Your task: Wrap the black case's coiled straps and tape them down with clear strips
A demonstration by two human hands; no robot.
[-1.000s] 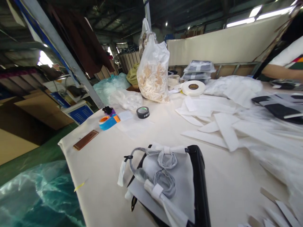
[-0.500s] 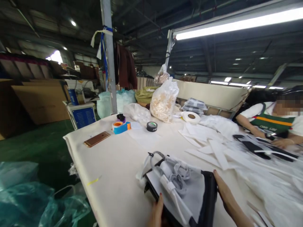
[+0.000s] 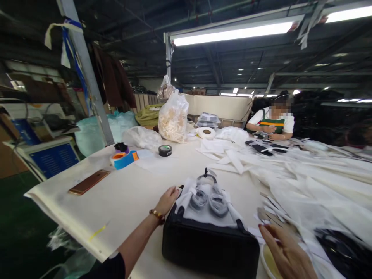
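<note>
A black handbag (image 3: 209, 248) lies on the table in front of me, its base side facing me. White wrapping covers its upper face, with two coiled, wrapped straps (image 3: 218, 204) and a ring-shaped handle at the far end. My left hand (image 3: 167, 201), a beaded bracelet at its wrist, grips the bag's far left edge; part of the fingers is hidden there. Off the bag's right side, my right hand (image 3: 286, 250) is open, thumb and fingers apart. It hovers over a round, pale yellow dish or roll (image 3: 270, 263), partly covered by the hand.
At left lie a phone (image 3: 89, 182), a blue tape dispenser (image 3: 125, 159) and black tape (image 3: 165, 150). White strips and sheets (image 3: 319, 170) spread over the right side. A filled plastic bag (image 3: 174, 120) stands at the back. A co-worker (image 3: 273, 120) handles something across the table.
The bag has been turned so its black base side faces me. My right hand has left the bag and moved right; my left hand has shifted to its far left edge. The view has swung right.
</note>
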